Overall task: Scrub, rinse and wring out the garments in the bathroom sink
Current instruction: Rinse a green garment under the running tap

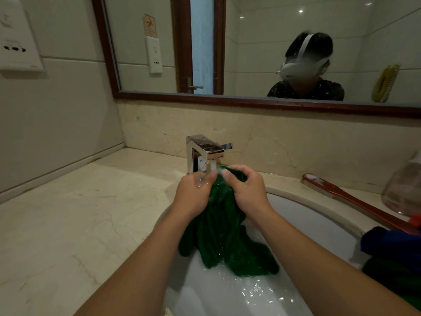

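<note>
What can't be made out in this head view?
- Drain of the sink: hidden under the green garment and running water.
- Fingertips of the left hand and right hand: blurred by the faucet stream where both grip the garment.
- Contents of the clear container: unclear, and the right edge cuts it off.
- Rest of the blue garment: cut off by the right edge.
- Markings on the wall socket plate: blurred.

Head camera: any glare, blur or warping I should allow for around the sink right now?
Head view: dim, warm light; wide-angle bowing curves the mirror frame and the sink rim; small bright glints on the water inside it; the green garment and the left hand and right hand gripping it are reasonably sharp.
</note>
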